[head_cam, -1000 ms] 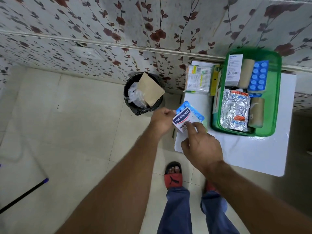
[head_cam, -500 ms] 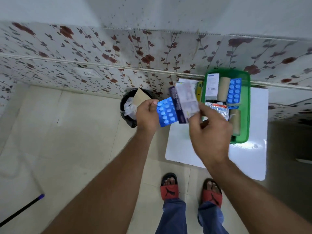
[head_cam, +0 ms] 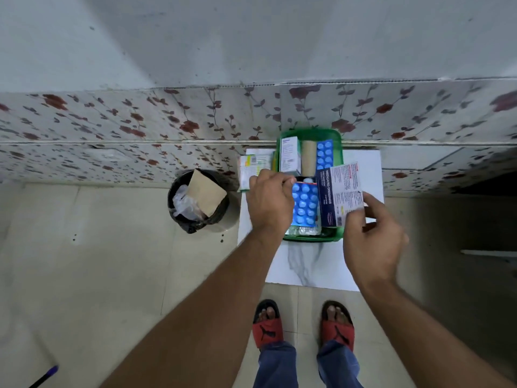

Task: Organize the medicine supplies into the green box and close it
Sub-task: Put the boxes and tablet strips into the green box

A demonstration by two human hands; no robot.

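The green box (head_cam: 310, 237) sits open on a small white table (head_cam: 313, 267) against the wall. Inside lie a white carton (head_cam: 289, 155), a tan bandage roll (head_cam: 308, 158) and a blue pill strip (head_cam: 324, 155). My left hand (head_cam: 270, 201) holds another blue blister strip (head_cam: 304, 204) over the box's near half. My right hand (head_cam: 372, 236) grips a plaster pack (head_cam: 340, 194), white and dark blue, by its lower right corner above the box's right side. Silver foil shows under the strip.
A green-and-white medicine carton (head_cam: 249, 169) lies on the table left of the box. A black waste bin (head_cam: 198, 201) with a brown paper bag stands on the floor further left. My feet in red slippers (head_cam: 267, 326) are below the table.
Both hands lifted the blue blister strip and the plaster pack off the table's left side, separated them, and carried them right, over the green box. The camera view tilted upward.
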